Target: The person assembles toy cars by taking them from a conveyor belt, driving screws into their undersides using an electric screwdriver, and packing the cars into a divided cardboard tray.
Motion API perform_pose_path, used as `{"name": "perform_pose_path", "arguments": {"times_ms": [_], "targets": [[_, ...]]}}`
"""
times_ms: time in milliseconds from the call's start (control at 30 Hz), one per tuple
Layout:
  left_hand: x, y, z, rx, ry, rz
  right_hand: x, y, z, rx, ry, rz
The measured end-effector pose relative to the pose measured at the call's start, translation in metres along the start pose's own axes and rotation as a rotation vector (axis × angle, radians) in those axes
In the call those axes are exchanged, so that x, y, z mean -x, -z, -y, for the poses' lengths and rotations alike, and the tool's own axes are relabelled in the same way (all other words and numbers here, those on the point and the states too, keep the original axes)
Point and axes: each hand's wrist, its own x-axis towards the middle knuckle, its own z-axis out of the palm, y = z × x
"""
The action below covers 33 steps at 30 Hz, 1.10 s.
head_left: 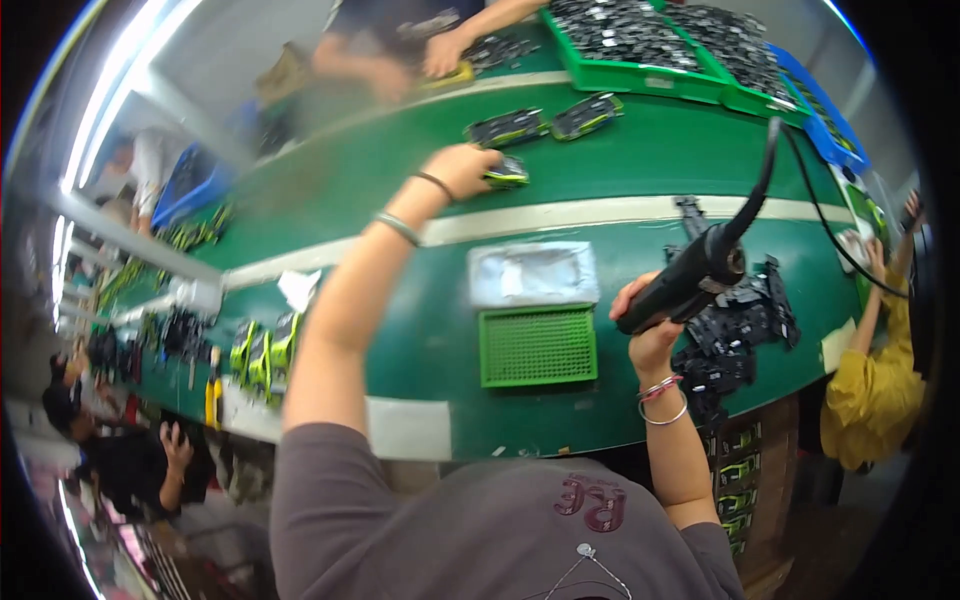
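My left hand (460, 170) reaches out over the green belt, its fingers closed on the near end of a black and lime-green plastic part (510, 174). Just beyond it lie two similar black and green parts (588, 116) on the belt. My right hand (648, 325) is wrapped round a black electric screwdriver (685, 280), held tilted above the table, its cable (760, 190) running up from the far end. Between my arms sit a green perforated tray (538, 347) and, touching its far side, a pale shallow tray (530, 275).
Loose black parts (735, 330) are heaped at the right, under the screwdriver. Several green parts (265, 355) stand left of my left forearm. Green bins (640, 75) full of small dark pieces line the far right. Other people work across the belt and at both sides.
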Motion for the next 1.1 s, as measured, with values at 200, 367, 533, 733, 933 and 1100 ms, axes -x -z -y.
{"name": "perform_pose_path", "arguments": {"times_ms": [200,367,533,733,933,1100], "targets": [[0.203,0.054,0.115,-0.066,0.389,-0.150,0.005,0.007,-0.002,0.132,0.056,-0.015],[0.332,0.073,0.069,0.199,0.671,-0.355,0.000,0.006,-0.003,0.169,0.097,0.064],[0.431,0.084,-0.034,0.204,0.967,-0.442,-0.008,0.022,-0.005,0.197,0.050,0.114],[0.548,0.000,-0.156,0.305,1.334,-0.497,-0.014,0.019,0.000,0.276,0.031,0.091],[0.642,-0.096,-0.279,0.930,2.107,0.066,-0.017,0.013,-0.001,0.323,0.019,0.126],[0.648,-0.171,-0.323,1.207,2.126,0.288,-0.021,0.021,0.000,0.275,-0.001,0.122]]}}
